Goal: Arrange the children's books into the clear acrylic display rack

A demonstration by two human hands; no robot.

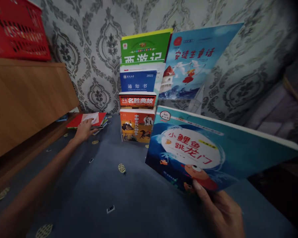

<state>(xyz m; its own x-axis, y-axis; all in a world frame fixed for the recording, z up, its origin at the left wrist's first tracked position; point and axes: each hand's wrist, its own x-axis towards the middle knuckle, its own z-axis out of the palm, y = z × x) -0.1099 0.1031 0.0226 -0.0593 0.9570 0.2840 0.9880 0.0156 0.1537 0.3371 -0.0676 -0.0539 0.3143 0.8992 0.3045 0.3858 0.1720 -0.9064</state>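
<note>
My right hand [221,211] grips the lower edge of a teal picture book [228,138], thumb on its front cover, which shows orange fish and a white oval. The book is held up, tilted, in front of the book rack. At the far left of the bed, my left hand [84,130] is at the near right edge of a red book [74,121] on a low pile, fingers over a pale patch on its cover and thumb at the side. Upright in the middle stand an orange book [137,125], a blue booklet [138,81], a green book [146,46] and a light-blue book [188,66].
A wooden cabinet [27,99] runs along the left, with a red plastic basket [17,31] on top. Patterned wallpaper [109,43] rises behind the books. Dark blue patterned cloth [89,191] covers the surface. Pale fabric [273,96] hangs at right.
</note>
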